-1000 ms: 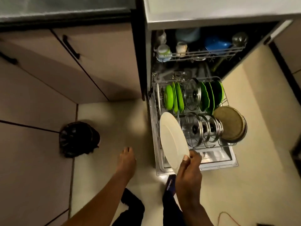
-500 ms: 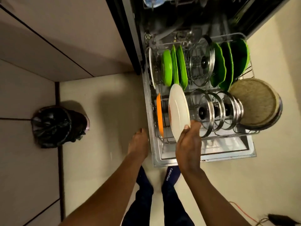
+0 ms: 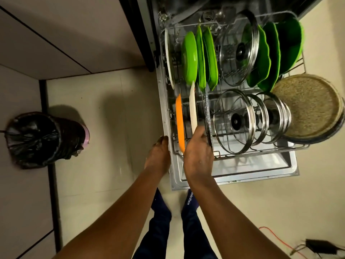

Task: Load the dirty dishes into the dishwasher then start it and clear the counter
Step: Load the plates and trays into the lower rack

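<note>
Head view: right hand (image 3: 198,156) holds white plate (image 3: 193,107) upright beside orange plate (image 3: 179,122).

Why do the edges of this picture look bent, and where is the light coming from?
Head view: the wide-angle lens bows straight lines, such as the lower rack edge. Light falls from above and right, throwing arm shadows leftward on the floor; the bin and the right hand look slightly motion-blurred.

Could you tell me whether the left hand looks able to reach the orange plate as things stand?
Probably yes: the left hand hangs by the rack's near corner, with the orange plate just inside and nothing between.
</note>
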Demonstrator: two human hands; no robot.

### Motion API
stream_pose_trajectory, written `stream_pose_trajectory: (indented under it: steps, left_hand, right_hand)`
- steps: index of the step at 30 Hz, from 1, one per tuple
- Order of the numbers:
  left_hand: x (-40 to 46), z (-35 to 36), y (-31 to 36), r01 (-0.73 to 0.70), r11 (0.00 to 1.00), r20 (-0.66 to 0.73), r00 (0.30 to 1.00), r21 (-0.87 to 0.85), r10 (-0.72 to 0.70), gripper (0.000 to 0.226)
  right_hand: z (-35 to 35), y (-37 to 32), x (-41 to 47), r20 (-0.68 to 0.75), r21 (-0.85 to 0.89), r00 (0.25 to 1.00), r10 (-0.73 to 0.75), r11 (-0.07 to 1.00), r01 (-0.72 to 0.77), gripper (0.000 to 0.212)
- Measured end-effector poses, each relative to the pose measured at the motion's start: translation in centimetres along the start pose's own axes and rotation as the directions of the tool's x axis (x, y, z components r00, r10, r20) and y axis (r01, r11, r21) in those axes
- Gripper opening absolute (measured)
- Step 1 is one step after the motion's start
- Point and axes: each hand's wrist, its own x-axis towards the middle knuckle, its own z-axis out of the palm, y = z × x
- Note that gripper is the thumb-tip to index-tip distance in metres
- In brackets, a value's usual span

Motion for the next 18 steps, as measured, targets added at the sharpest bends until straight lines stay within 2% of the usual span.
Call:
stream_pose_trajectory:
  steps: [3,8,13,18]
  left_hand:
    - [-0.2,0.7,-0.5,-0.02,1.0,0.008,1.0,-0.014,0.021,0.06]
    - [-0.9,0.9,-1.2,-0.032,0.999,0.007,0.999,-0.003,0.032,0.057]
    - [-3.1,0.2,-0.9,-0.024,0.999,-0.001,1.0,0.032,0.024,0.05]
    - [-6.6,-0.6,-0.2,0.036,0.999,0.045,0.998,0.036,-0.037,0.037]
  right_hand:
    - [0.9,-0.1,0.2,-0.013,-0.009,0.999,0.043,0.999,-0.043,0.023]
    - [0.4,0.4,-0.5,-0.132,0.065,0.987,0.091,0.994,-0.083,0.016]
    - [-0.9,1.6,-3.1,-0.212,0.068,0.976,0.054,0.997,-0.041,0.026]
    - [-2.1,4.9,-6.8,-0.216,-0.039,0.974,-0.06,0.998,0.052,0.026]
